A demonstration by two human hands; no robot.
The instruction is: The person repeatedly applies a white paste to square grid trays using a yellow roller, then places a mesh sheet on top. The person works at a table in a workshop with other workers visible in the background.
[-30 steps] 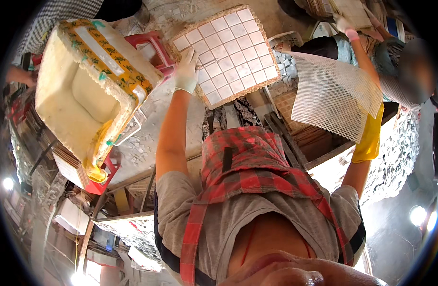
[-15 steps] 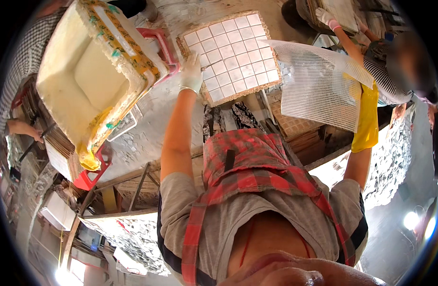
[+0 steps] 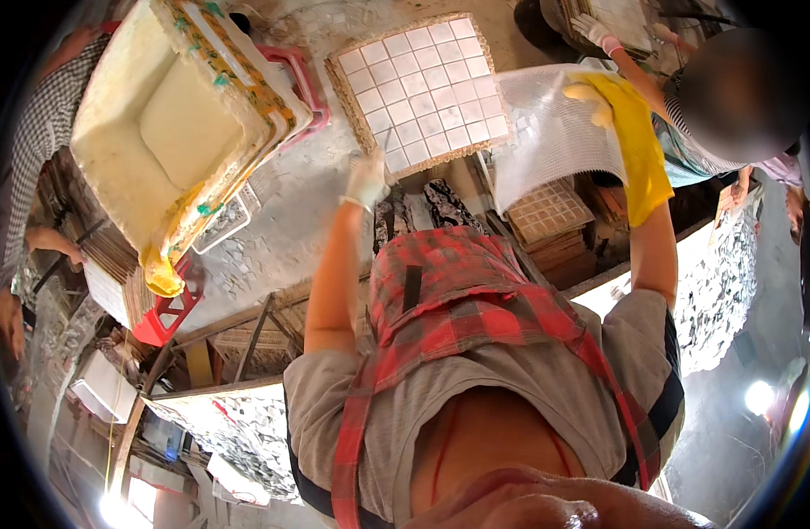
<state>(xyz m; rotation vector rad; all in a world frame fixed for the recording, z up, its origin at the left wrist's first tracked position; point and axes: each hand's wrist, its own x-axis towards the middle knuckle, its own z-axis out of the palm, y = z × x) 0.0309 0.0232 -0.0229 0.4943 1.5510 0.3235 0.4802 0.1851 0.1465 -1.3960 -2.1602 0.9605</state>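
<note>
Right hand point(image 3: 606, 97) has risen with mesh point(image 3: 546, 128), left hand point(image 3: 367, 182) has dropped.

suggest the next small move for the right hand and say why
Probably bring the right hand leftward, drawing the mesh sheet over the white tiles: it grips the sheet off to their right, and most of the tiles lie uncovered.

Tiles point(image 3: 423, 85) smooth; mesh sheet point(image 3: 542, 123) plastic, perhaps; foam box point(image 3: 118, 106) rough-edged, matt
</note>
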